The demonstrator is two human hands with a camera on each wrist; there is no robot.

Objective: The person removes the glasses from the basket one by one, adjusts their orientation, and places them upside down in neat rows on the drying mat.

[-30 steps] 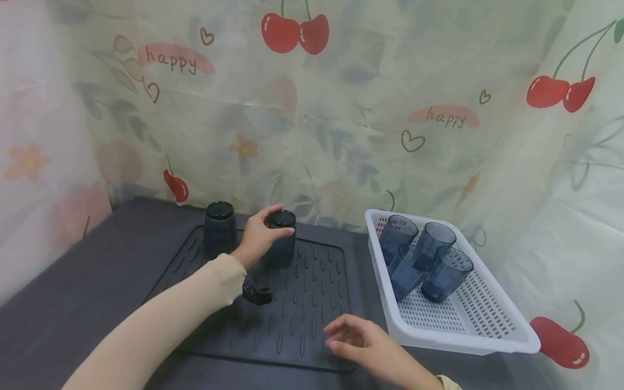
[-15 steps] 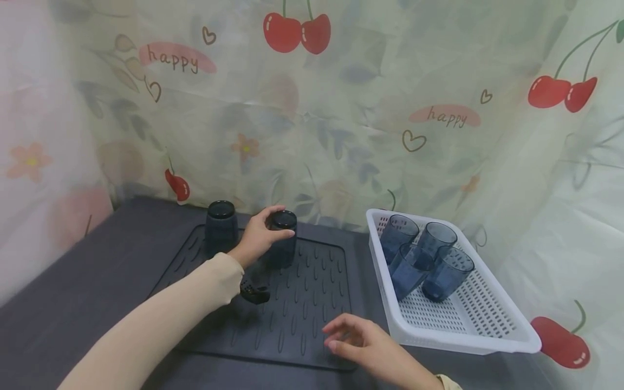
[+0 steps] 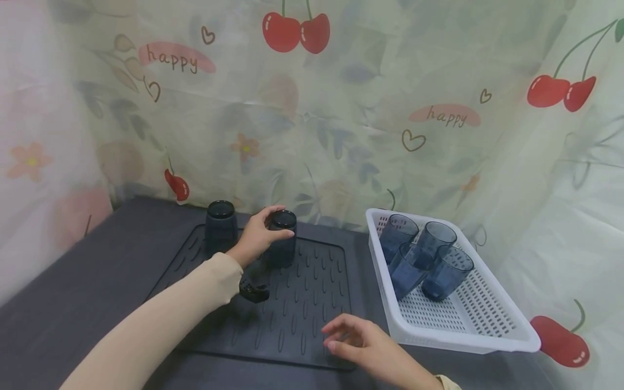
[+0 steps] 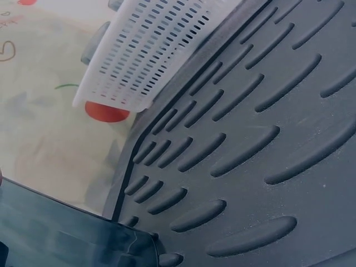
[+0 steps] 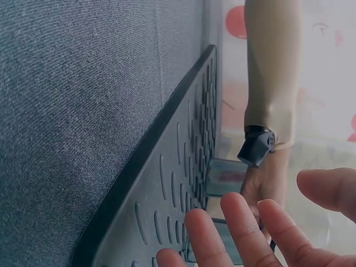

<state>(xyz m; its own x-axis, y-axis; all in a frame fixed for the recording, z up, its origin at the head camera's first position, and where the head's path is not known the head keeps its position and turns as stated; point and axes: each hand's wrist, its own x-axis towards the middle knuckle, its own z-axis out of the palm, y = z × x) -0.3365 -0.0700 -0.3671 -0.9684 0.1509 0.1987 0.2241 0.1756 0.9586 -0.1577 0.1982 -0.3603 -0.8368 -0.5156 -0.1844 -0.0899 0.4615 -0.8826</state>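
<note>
In the head view my left hand (image 3: 258, 236) grips an upside-down dark blue glass (image 3: 283, 244) near its base, thumb in front and fingers behind. That glass stands on the black ridged mat (image 3: 292, 325); its lower side fills the bottom left corner of the left wrist view (image 4: 72, 233). Another inverted glass (image 3: 221, 230) stands to its left, close to my left hand. My right hand (image 3: 370, 346) hovers above the mat's front right corner, fingers loosely bent and holding nothing; in the right wrist view its fingers (image 5: 245, 233) are spread.
A white perforated basket (image 3: 463, 341) stands to the right of the mat, with several upright or tilted blue glasses (image 3: 446, 273) inside. A dark cloth (image 3: 92, 281) covers the table. Patterned curtains (image 3: 317, 162) hang behind and at both sides.
</note>
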